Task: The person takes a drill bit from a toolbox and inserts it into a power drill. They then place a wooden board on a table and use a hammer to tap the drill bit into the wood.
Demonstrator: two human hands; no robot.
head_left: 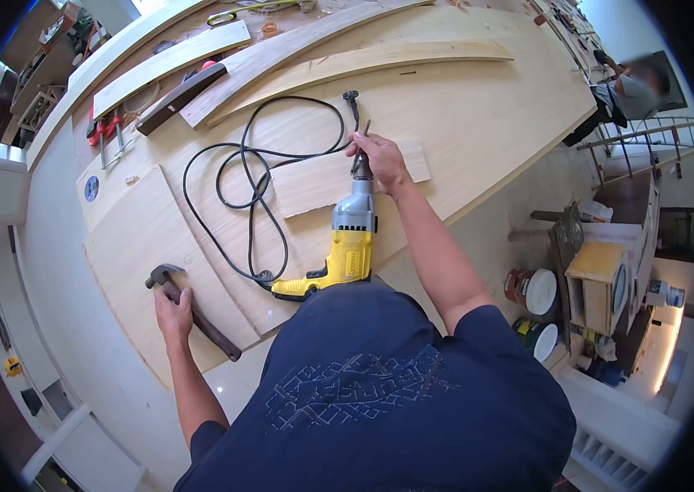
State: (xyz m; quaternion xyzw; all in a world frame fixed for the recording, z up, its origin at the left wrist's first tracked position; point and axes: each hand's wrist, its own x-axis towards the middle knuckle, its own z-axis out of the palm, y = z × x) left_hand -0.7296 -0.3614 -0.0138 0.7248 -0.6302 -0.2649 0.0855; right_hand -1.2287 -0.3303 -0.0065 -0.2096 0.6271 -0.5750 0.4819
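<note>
My left hand (173, 313) is closed round the handle of a claw hammer (214, 332), its dark head pointing away from me above a light wooden board (138, 254). My right hand (381, 161) grips the chuck end of a yellow and grey power drill (351, 250), where a thin bit pokes out past the fingers. The drill's body lies close to my torso, handle to the left. From it a black power cord (248, 152) loops over the worktop, with its plug (351, 97) beyond my right hand. A narrow plank (298, 190) lies beside the drill.
Long wooden strips (363, 66), a dark wooden block (181, 98) and red-handled clamps (107, 131) lie across the far side of the plywood worktop (478, 123). Buckets (537, 291) stand on the floor to the right. Another person (638, 90) is at the far right.
</note>
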